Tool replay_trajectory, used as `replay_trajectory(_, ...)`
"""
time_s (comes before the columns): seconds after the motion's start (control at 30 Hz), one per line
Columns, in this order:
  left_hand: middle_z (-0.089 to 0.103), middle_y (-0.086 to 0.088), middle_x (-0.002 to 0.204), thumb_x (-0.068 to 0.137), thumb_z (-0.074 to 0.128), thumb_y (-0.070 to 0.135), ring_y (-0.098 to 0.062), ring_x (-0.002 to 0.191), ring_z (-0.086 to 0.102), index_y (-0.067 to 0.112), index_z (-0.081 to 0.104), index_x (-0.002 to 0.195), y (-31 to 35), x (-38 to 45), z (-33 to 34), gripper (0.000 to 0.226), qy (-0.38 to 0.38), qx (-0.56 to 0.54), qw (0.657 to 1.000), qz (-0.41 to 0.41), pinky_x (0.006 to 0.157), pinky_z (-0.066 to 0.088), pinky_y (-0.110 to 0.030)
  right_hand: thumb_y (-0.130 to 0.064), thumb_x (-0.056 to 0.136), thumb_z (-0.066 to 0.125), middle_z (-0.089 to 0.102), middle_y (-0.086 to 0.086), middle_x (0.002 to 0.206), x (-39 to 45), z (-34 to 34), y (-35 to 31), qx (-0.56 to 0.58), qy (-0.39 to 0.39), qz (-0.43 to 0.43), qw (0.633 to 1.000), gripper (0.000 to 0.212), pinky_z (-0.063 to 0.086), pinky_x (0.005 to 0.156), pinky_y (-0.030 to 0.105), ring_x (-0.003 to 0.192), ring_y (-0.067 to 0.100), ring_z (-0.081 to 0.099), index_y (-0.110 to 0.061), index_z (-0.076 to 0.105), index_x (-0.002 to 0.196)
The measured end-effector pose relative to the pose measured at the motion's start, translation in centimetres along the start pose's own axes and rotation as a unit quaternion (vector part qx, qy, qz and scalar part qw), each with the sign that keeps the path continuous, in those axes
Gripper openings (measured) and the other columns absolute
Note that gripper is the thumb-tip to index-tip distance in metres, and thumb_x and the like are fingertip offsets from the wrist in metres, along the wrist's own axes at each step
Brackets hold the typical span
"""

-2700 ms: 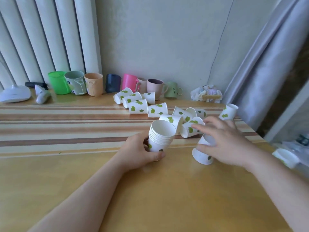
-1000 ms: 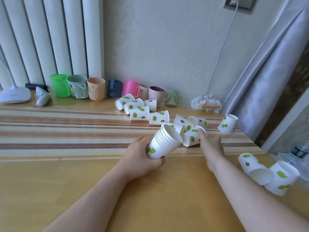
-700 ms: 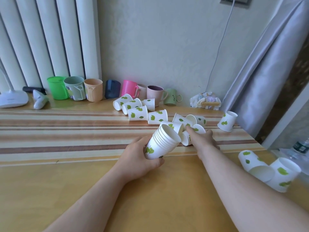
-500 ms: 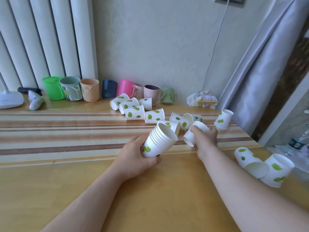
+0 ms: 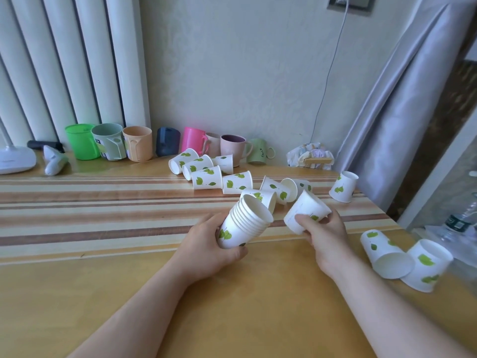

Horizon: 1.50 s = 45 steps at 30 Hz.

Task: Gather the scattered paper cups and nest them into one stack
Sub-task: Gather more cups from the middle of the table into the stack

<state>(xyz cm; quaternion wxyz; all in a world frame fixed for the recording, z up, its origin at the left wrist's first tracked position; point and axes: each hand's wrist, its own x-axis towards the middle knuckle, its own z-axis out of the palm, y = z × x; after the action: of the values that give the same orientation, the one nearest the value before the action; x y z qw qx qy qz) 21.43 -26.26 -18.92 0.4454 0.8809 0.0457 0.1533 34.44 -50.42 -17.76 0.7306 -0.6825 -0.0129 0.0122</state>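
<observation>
Above the yellow wooden table [image 5: 232, 306], the left hand [image 5: 206, 248] wraps its fingers around a tilted stack of nested white leaf-printed paper cups [image 5: 244, 223], while the right hand [image 5: 326, 235] pinches a single matching paper cup [image 5: 307, 211] just beside it.

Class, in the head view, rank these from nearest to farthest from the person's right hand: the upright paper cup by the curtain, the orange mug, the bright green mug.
From the right hand:
1. Upright paper cup, up and to the right, by the curtain.
2. Orange mug, far left in the back row.
3. Bright green mug, left end of that row.
</observation>
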Motion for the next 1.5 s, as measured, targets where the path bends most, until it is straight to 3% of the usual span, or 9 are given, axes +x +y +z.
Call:
replay_trajectory(0.13,0.063,0.021,0.121,0.071,0.087,0.045,0.001,0.109,0.063,0.047,0.065,0.131,0.1,0.1,0.1,0.063,0.002,0.005,1.000,0.003,0.089,0.051,-0.022,-0.018,0.080,0.081,0.080,-0.006,0.096,-1.9,2.0,-3.4,0.196,-0.178,0.024,0.964,0.028,0.044,0.075,0.030,0.082,0.014,0.069,-0.028,0.071,0.104)
replay_trajectory(0.23,0.062,0.021,0.118,0.071,0.088,0.044,0.002,0.106,0.063,0.047,0.066,0.127,0.1,0.0,0.0,0.060,0.001,0.006,1.000,-0.001,0.085,0.049,-0.020,-0.022,0.067,0.094,0.079,0.002,0.109,-3.3,3.6,-4.6,0.162,-0.272,-0.005,0.949,0.053,0.052,0.075,0.029,0.091,0.016,0.073,-0.023,0.071,0.115)
replay_trajectory(0.33,0.062,0.021,0.115,0.069,0.087,0.046,0.001,0.103,0.063,0.049,0.065,0.122,0.2,0.1,0.0,0.057,0.002,0.005,1.000,0.000,0.082,0.048,-0.020,-0.005,0.080,0.075,0.083,-0.002,0.105,-4.4,4.5,-4.7,0.110,-0.298,-0.044,0.947,0.041,0.059,0.069,0.021,0.095,0.011,0.080,-0.020,0.069,0.117)
replay_trajectory(0.57,0.063,0.019,0.119,0.072,0.088,0.046,0.002,0.106,0.064,0.052,0.062,0.134,0.3,0.0,-0.1,0.068,-0.001,0.008,1.000,0.001,0.083,0.048,-0.016,-0.018,0.073,0.083,0.071,-0.005,0.126,-4.2,5.1,-3.0,0.085,-0.269,0.008,0.959,0.054,0.042,0.090,0.037,0.113,0.015,0.065,-0.033,0.069,0.122)
replay_trajectory(0.8,0.066,0.014,0.108,0.075,0.088,0.042,-0.001,0.096,0.063,0.039,0.068,0.111,0.3,0.1,-0.5,0.041,0.030,-0.009,0.999,-0.036,0.077,0.049,-0.021,-0.021,0.059,0.089,0.064,0.006,0.129,-2.9,3.7,-1.7,0.032,-0.283,0.007,0.959,0.085,0.053,0.077,0.025,0.094,0.013,0.064,-0.034,0.065,0.139)
replay_trajectory(0.97,0.062,0.015,0.101,0.075,0.090,0.043,0.002,0.094,0.059,0.044,0.060,0.097,0.1,0.4,-1.1,0.037,0.074,0.033,0.995,-0.057,0.070,0.039,-0.014,-0.020,0.078,0.091,0.053,-0.002,0.140,1.1,3.4,0.0,-0.252,-0.109,-0.090,0.957,0.082,0.060,0.091,0.039,0.110,0.015,0.059,-0.055,0.050,0.140)
replay_trajectory(1.07,0.062,0.015,0.102,0.076,0.091,0.043,0.003,0.092,0.060,0.045,0.059,0.100,-0.1,0.4,-1.2,0.040,0.079,0.028,0.994,-0.066,0.070,0.039,-0.012,-0.038,0.072,0.093,0.037,-0.005,0.148,3.5,4.3,0.8,-0.337,-0.119,-0.096,0.929,0.105,0.047,0.115,0.043,0.139,0.016,0.044,-0.052,0.032,0.157)
replay_trajectory(1.17,0.063,0.014,0.105,0.077,0.090,0.044,0.001,0.094,0.061,0.046,0.059,0.101,-0.1,0.5,-1.1,0.039,0.076,0.022,0.995,-0.064,0.072,0.042,-0.015,-0.043,0.074,0.087,0.036,0.000,0.150,4.5,5.4,1.7,-0.401,-0.093,-0.106,0.905,0.093,0.044,0.115,0.043,0.143,0.025,0.044,-0.047,0.038,0.153)
replay_trajectory(1.5,0.065,0.020,0.110,0.077,0.089,0.045,0.011,0.105,0.056,0.050,0.062,0.107,-0.5,0.8,-0.8,0.041,0.073,0.026,0.995,-0.067,0.077,0.044,-0.015,-0.031,0.070,0.093,0.070,-0.020,0.127,4.0,3.6,1.6,-0.136,-0.117,-0.122,0.976,0.067,0.062,0.094,0.041,0.112,0.005,0.071,-0.057,0.058,0.121)
